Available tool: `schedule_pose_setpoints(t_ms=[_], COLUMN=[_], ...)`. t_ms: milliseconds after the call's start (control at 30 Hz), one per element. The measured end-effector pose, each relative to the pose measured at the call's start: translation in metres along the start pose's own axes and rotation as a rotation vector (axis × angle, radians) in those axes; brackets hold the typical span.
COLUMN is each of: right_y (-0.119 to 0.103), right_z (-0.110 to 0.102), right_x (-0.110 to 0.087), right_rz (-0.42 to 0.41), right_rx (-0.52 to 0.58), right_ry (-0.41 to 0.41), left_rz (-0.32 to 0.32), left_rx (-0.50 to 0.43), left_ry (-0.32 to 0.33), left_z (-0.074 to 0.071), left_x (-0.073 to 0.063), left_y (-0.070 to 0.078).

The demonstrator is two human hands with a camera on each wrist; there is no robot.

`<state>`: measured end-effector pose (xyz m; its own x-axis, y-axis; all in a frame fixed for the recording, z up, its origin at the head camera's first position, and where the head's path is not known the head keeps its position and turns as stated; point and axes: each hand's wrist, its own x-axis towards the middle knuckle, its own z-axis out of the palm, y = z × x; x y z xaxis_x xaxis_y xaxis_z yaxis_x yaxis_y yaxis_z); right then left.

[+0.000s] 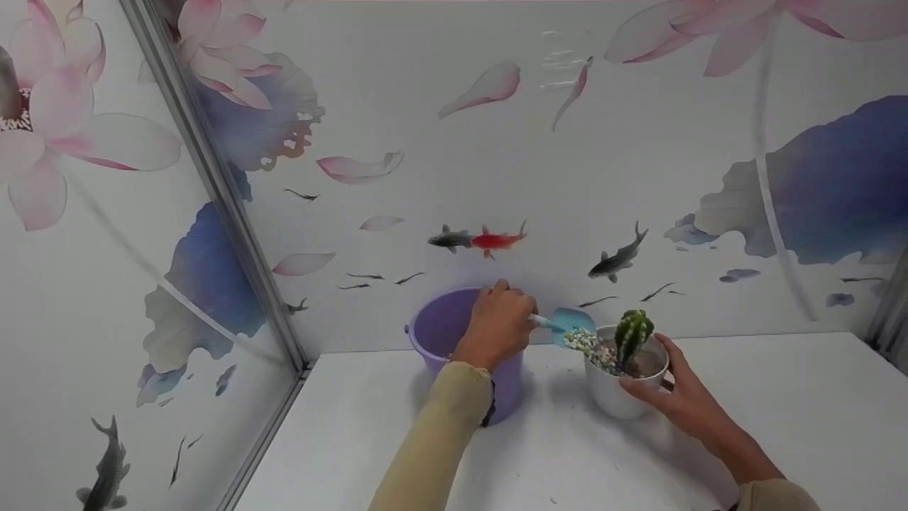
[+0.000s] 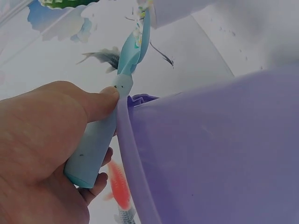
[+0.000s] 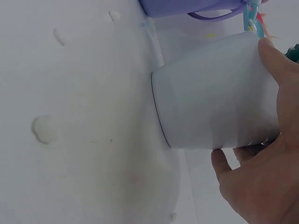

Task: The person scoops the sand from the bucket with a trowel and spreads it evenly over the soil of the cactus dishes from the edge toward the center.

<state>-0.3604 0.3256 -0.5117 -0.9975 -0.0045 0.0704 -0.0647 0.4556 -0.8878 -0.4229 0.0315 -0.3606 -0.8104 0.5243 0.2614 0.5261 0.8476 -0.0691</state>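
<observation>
Pot [image 1: 614,397] near worktop's [image 1: 546,454] back edge is clasped by right hand [image 1: 682,394], apparently for steadiness, while left hand [image 1: 498,323] grips a scoop [image 1: 573,319] of pebbles [image 1: 579,341] at its rim.

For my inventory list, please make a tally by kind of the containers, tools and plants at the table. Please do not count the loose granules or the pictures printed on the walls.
Containers: 2 (purple bucket, white pot)
Tools: 1 (blue scoop)
Plants: 1 (cactus)
Total: 4
</observation>
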Motion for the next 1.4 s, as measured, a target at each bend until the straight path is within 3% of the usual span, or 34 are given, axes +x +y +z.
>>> schedule_pose_setpoints(t_ms=[400, 667, 1200, 1400], right_y=[-0.001, -0.001, 0.001, 0.0], right_z=[0.0, 0.0, 0.001, 0.001], right_x=[0.0, -0.004, -0.006, -0.007], right_rz=[-0.001, 0.001, -0.003, -0.014], right_rx=[0.044, 0.074, 0.09, 0.09], right_ry=[-0.003, 0.005, -0.001, 0.004], left_rz=[-0.014, -0.009, -0.047, -0.049], left_rx=[0.032, 0.08, 0.1, 0.113], left_ry=[0.044, 0.109, 0.137, 0.18], left_z=[0.003, 0.007, 0.017, 0.02], left_x=[0.003, 0.004, 0.008, 0.01], left_y=[0.002, 0.008, 0.021, 0.026])
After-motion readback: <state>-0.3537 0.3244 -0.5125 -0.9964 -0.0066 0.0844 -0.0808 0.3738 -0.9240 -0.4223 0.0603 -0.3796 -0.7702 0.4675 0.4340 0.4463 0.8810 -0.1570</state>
